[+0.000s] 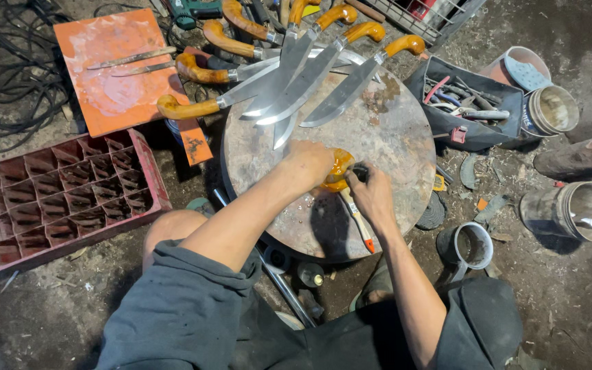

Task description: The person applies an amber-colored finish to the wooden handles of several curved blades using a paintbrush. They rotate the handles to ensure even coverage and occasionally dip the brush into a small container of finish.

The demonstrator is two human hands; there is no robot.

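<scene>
Head view: a knife [289, 130] lies on the round desk [405, 151], its orange handle [338, 171] near the middle of the top and its blade pointing away toward the far edge. The left hand [310, 164] is closed over the handle from the left, fingers wrapped round it. The right hand [371, 192] is clamped on a small dark thing pressed to the handle's right side; what it is cannot be told, since the fingers hide most of it. A brush [358, 223] with a pale shaft and an orange tip lies on the desk just under the right hand, touching or nearly touching the wrist.

Beyond the hands, more knives [310, 68] with the same curved orange handles fan out over the far rim of the desk, blades overlapping and pointing inward. Left of the desk an orange board [114, 89] carries two bare blades [135, 60], and nearer lies a red crate [56, 199] split into cells. To the right sit a dark tool bag [467, 103] full of hand tools, a bucket [549, 109] beside it, another bucket [573, 212] lower down, and a grey mug [467, 247] on the dirt floor [570, 301].
</scene>
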